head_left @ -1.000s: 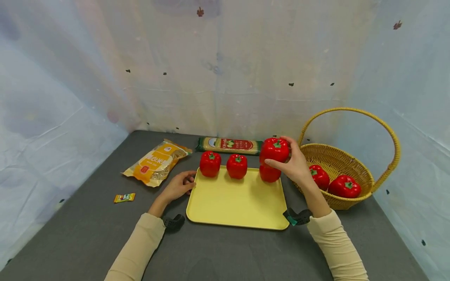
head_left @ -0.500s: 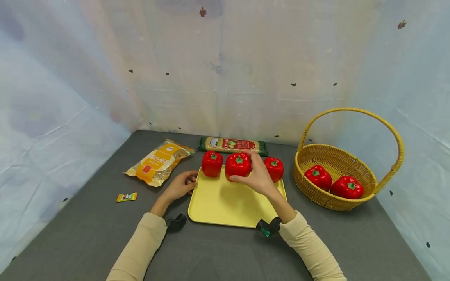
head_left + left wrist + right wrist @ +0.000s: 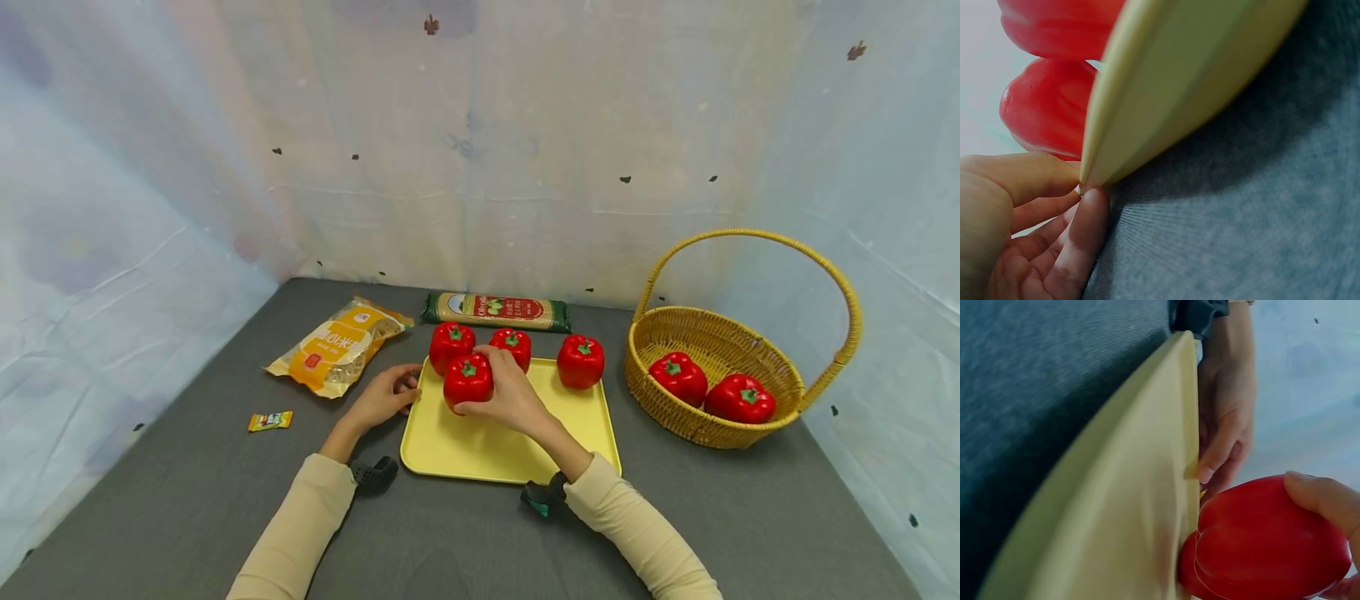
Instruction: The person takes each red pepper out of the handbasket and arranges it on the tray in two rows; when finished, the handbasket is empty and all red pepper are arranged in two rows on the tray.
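My right hand (image 3: pixel 504 396) grips a red bell pepper (image 3: pixel 467 385) over the left part of the yellow tray (image 3: pixel 517 450). In the right wrist view, the thumb lies along the upper side of the held bell pepper (image 3: pixel 1266 540). Along the tray's far edge stand three more red bell peppers: one at the left (image 3: pixel 450 343), one in the middle (image 3: pixel 516 343) partly behind my right hand, and one at the right (image 3: pixel 581 362). My left hand (image 3: pixel 386 398) pinches the tray's left rim; in the left wrist view, thumb and fingers (image 3: pixel 1088 225) meet at the rim.
A yellow wicker basket (image 3: pixel 652 398) with a tall handle stands at the right, two red bell peppers (image 3: pixel 741 398) inside. A green-ended packet (image 3: pixel 495 312) lies behind the tray. An orange bag (image 3: pixel 337 346) and a small yellow sachet (image 3: pixel 270 421) lie at the left.
My right hand has carried the bell pepper leftward and toward me, from above the right-hand bell pepper, past the middle one, to the tray's left part. My left hand stays at the rim.
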Demonstrator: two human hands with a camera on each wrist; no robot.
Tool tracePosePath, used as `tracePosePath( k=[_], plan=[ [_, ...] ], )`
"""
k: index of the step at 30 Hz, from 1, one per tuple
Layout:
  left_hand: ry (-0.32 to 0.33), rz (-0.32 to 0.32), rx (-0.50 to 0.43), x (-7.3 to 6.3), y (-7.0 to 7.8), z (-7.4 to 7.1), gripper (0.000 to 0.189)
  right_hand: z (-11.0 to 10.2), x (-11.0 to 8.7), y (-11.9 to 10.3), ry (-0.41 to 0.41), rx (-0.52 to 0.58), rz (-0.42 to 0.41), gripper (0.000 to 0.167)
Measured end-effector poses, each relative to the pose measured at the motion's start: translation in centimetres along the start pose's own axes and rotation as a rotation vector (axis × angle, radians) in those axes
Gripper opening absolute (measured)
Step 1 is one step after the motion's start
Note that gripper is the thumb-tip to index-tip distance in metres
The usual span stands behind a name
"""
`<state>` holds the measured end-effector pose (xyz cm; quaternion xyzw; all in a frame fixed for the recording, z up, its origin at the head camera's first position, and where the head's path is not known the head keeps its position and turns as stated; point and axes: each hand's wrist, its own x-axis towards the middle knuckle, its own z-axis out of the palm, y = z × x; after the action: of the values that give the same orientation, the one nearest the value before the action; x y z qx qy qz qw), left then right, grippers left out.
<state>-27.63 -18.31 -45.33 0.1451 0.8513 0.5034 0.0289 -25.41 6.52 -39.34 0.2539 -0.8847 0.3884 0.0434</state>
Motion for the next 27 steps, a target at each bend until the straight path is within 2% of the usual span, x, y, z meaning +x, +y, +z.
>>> tracePosePath(
  k=[8,15,20,27],
  plan=[
    [0.004,0.001,-0.005,0.1,0.0,0.0,0.047,0.6,0.1,0.5,-0.03,-0.021,0.049,0.085],
    [0.001,-0.013,0.001,0.0,0.1,-0.1,0.046,0.8,0.0,0.6,-0.052,-0.023,0.055,0.087],
    [0.001,-0.012,-0.009,0.0,0.0,0.0,0.045,0.3,-0.1,0.5,-0.122,-0.038,0.049,0.091],
    [-0.002,-0.007,-0.017,-0.2,0.5,0.1,0.045,-1.7,-0.2,0.4,-0.291,-0.023,0.0,0.102]
  ],
)
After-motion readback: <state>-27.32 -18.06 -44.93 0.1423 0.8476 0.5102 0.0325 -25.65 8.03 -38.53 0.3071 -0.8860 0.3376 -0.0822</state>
